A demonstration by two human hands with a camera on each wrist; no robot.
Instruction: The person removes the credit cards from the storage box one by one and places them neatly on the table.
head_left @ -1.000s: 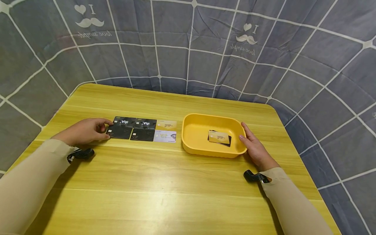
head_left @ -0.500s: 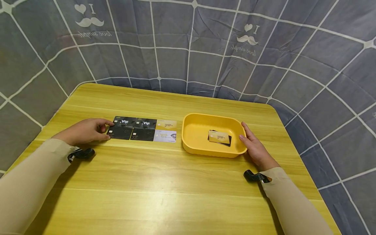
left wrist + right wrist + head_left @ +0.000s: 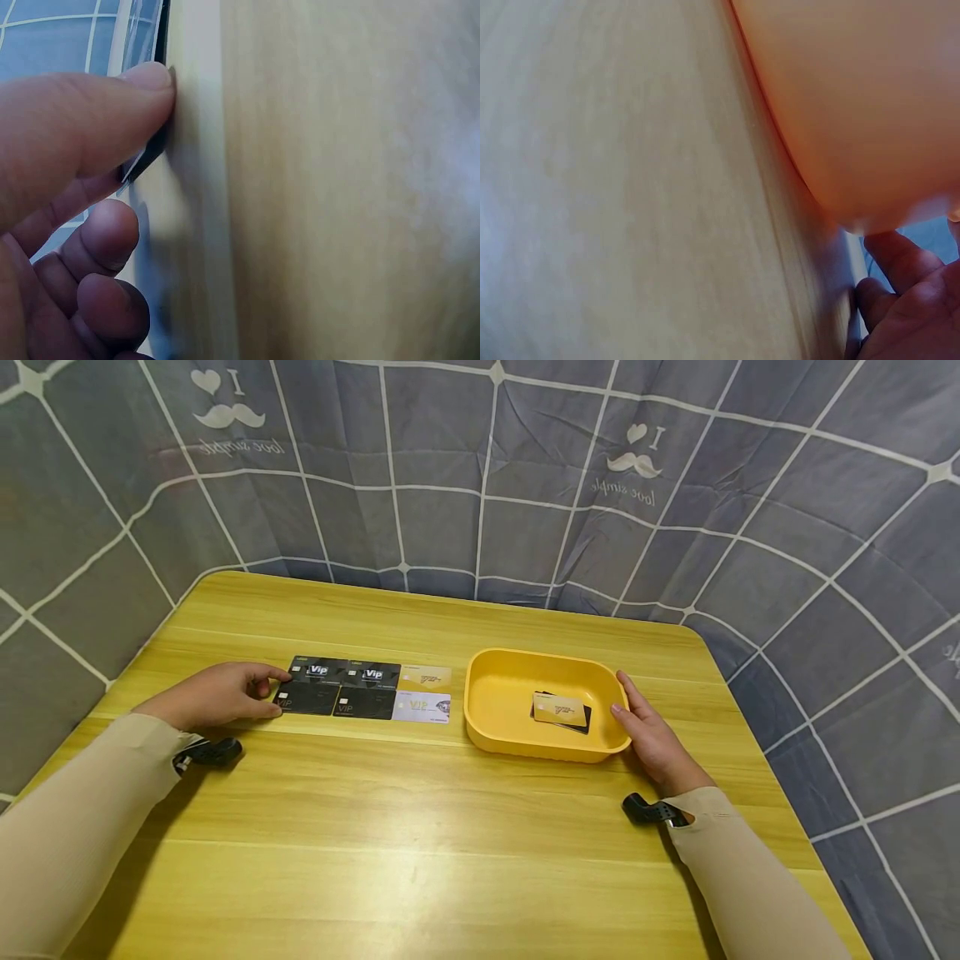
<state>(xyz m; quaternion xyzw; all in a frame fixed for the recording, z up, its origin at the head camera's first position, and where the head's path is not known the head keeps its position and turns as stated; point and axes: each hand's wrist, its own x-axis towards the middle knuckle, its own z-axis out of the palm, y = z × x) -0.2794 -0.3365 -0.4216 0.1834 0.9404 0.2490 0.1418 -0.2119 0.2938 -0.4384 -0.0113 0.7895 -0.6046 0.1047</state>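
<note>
Bank-style cards lie edge to edge in two rows on the table, left of the middle in the head view. Two black Vip cards (image 3: 372, 675) and a gold card (image 3: 425, 678) form the back row. Two black cards (image 3: 363, 703) and a white VIP card (image 3: 422, 707) form the front row. My left hand (image 3: 217, 693) touches the block's left edge, index finger at the back row and thumb at the front row; its other fingers bend inward. My right hand (image 3: 660, 743) holds the right end of a yellow plastic bin (image 3: 540, 749), thumb at the rim, fingers outside.
Inside the bin a gold card (image 3: 558, 708) lies over a dark card (image 3: 577, 727), both askew. The wooden table (image 3: 420, 843) reaches back to a grey checked curtain (image 3: 442, 518), which also runs along both sides. A black strap device sits on each wrist.
Both hands, the bin and the cards stay in practically the same places. The view of the curtain shifts very slightly.
</note>
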